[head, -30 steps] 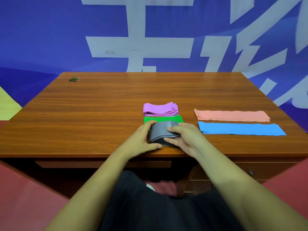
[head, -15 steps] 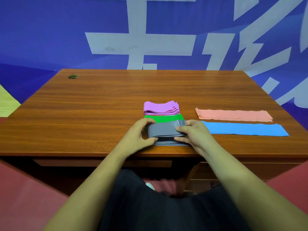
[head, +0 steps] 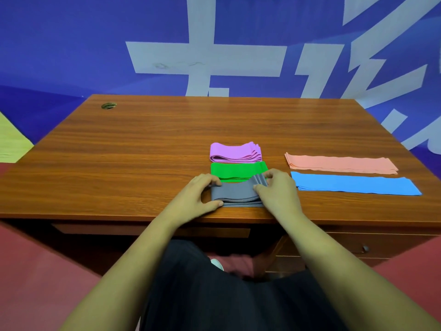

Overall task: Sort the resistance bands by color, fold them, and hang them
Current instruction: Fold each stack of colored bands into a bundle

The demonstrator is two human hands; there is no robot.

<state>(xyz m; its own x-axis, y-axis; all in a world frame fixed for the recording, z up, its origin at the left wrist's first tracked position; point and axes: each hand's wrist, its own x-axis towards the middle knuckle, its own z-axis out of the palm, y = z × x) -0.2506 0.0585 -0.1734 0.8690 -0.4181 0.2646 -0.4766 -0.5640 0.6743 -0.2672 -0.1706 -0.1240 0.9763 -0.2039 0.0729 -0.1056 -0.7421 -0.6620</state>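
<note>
A wooden desk stands before a blue banner wall; at its near edge the left hand grips the left end of the folded grey band; the right hand pinches its layered right end; its long axis runs left to right. The purple band and green band lie folded just behind it; the pink band and blue band, further right, look only part-folded; nothing is hung yet.

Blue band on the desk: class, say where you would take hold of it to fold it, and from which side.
Probably its short left end, pinched from above, approaching from the near side. The blue band lies flat and long, left to right, so its middle gives no grip; its stacked layers show at that end, and the pink band lies close behind it.
</note>
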